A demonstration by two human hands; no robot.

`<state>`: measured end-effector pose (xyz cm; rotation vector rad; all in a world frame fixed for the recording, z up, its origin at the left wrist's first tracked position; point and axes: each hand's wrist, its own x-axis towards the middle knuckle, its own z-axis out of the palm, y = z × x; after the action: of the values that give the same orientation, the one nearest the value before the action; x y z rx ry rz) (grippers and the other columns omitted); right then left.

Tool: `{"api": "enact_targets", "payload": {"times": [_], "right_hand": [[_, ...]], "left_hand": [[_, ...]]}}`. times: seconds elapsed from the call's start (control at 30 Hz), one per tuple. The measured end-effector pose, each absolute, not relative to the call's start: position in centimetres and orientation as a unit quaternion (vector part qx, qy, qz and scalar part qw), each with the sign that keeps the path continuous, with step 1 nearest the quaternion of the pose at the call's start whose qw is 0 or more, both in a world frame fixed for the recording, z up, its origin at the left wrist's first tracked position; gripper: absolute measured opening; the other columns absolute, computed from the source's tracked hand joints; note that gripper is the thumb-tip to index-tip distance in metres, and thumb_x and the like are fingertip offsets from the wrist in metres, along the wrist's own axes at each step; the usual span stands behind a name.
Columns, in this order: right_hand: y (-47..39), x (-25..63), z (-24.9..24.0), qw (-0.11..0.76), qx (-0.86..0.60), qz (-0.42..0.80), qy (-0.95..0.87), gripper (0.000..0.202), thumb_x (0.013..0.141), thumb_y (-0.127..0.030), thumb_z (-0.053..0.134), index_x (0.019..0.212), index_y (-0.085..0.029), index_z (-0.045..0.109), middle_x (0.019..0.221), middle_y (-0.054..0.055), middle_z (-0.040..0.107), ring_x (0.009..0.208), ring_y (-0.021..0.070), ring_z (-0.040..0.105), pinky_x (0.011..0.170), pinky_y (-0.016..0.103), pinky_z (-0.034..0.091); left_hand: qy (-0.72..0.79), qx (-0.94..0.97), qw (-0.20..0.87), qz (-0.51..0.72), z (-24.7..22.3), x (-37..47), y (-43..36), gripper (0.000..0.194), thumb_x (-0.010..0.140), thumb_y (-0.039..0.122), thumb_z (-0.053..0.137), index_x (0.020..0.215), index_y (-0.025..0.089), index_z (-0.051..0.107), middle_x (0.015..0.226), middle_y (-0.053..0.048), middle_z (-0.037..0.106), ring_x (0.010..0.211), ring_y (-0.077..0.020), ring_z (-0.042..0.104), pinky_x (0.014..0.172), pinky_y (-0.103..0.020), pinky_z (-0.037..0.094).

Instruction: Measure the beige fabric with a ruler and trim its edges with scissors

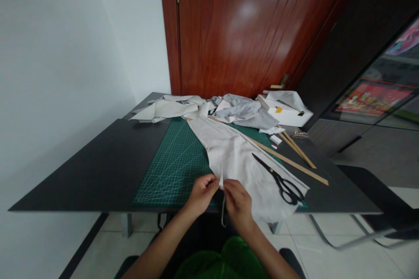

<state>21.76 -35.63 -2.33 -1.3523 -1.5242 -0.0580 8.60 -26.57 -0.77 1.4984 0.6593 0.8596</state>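
My left hand [203, 191] and my right hand [237, 198] meet near the table's front edge. Both pinch a small part of the pale cloth's edge, and a thin strip hangs down between them. The large pale cloth [240, 154] spreads from there to the back of the table and droops over the front edge. Black scissors [276, 176] lie on it to the right of my hands, blades pointing away to the upper left. Under the cloth is a green cutting mat [173, 157].
Crumpled grey fabric [242, 109] and pale pieces [173, 107] are heaped at the back. A white box [288, 111] stands at the back right. Wooden rulers [297, 165] lie on the right of the dark table [98, 161]. A black chair [376, 196] is at the right.
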Motion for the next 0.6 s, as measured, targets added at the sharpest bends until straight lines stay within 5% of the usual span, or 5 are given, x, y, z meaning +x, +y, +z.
{"api": "enact_targets", "payload": {"times": [0.4, 0.5, 0.6], "right_hand": [[-33.6, 21.1, -1.5, 0.392, -0.615, -0.163, -0.665, 0.035, 0.091, -0.001, 0.051, 0.106, -0.023, 0.073, 0.097, 0.009, 0.077, 0.087, 0.0264, 0.068, 0.082, 0.043, 0.05], [-33.8, 22.6, -1.0, 0.388, -0.638, -0.176, -0.641, 0.028, 0.091, -0.006, 0.051, 0.103, -0.023, 0.07, 0.094, 0.007, 0.074, 0.086, 0.0257, 0.067, 0.078, 0.039, 0.051], [-35.4, 27.8, 0.6, 0.397, -0.669, -0.215, -0.59, 0.022, 0.099, -0.017, 0.047, 0.102, -0.022, 0.068, 0.093, 0.009, 0.073, 0.087, 0.0261, 0.068, 0.078, 0.039, 0.054]], "left_hand": [[0.279, 0.58, 0.701, 0.308, -1.8, 7.9, -24.5, 0.056, 0.079, 0.071, 0.079, 0.076, 0.015, 0.075, 0.077, -0.006, 0.073, 0.078, -0.0202, 0.066, 0.08, -0.032, 0.053], [0.261, 0.621, 0.677, 0.296, -1.5, 7.7, -25.0, 0.059, 0.089, 0.073, 0.068, 0.088, 0.015, 0.078, 0.088, -0.009, 0.077, 0.088, -0.0247, 0.071, 0.089, -0.039, 0.057], [0.275, 0.706, 0.547, 0.355, -1.2, 7.5, -26.2, 0.048, 0.1, 0.06, 0.058, 0.118, 0.019, 0.076, 0.12, -0.013, 0.075, 0.112, -0.029, 0.07, 0.101, -0.047, 0.057]]}}
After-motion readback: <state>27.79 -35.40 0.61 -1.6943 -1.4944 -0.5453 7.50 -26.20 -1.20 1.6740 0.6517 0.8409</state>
